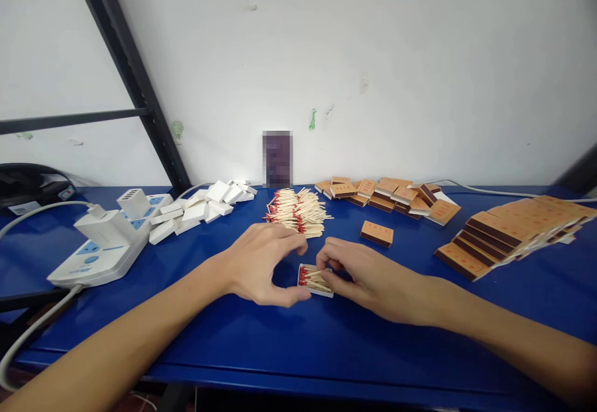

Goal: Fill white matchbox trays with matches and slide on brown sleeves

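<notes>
Plenty of blue desk (289,337) lies between the matchbox tray (321,293) and the front edge (280,382); left hand (263,266) curves open, right hand (359,272) touches matches (310,278), pinch unclear; a match pile (298,213) blocks the far side.

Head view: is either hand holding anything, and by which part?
The left hand holds nothing; whether the right hand pinches red-headed wooden matchsticks by their plain ends cannot be told.

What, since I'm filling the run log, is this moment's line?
left hand: open beside tray | right hand: at matches inside | match pile: beyond tray
</notes>
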Action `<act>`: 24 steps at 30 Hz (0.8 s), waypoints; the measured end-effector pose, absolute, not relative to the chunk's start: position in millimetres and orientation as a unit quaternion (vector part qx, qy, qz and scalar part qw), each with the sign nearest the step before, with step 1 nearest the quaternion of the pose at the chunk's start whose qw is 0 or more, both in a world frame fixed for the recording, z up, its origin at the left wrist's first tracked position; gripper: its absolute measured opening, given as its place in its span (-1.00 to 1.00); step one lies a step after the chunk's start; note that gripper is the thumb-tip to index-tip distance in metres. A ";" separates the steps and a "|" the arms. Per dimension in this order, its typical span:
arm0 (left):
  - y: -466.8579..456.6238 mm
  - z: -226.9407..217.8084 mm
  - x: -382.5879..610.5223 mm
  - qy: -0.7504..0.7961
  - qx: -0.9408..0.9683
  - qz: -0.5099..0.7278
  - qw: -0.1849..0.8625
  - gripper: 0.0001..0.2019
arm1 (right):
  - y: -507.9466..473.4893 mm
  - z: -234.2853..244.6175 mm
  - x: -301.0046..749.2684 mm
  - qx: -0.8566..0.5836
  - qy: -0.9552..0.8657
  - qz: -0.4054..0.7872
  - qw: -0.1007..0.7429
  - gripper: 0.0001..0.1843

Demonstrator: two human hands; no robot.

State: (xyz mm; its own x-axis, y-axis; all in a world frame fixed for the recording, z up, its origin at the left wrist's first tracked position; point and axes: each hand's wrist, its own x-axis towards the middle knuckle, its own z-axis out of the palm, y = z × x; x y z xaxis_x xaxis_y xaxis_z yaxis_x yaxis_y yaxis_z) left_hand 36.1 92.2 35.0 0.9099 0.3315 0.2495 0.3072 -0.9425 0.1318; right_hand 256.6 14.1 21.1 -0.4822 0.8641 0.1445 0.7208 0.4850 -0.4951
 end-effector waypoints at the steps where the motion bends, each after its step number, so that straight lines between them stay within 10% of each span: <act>1: 90.7 33.9 37.2 0.157 0.977 0.137 0.046 -0.55 | 13.6 19.6 254.4 -0.477 -0.838 0.185 0.190 -0.81; 24: 93.6 23.1 40.8 0.139 0.973 0.130 0.128 -0.72 | 29.1 11.3 260.8 -0.447 -0.849 0.145 0.242 -0.86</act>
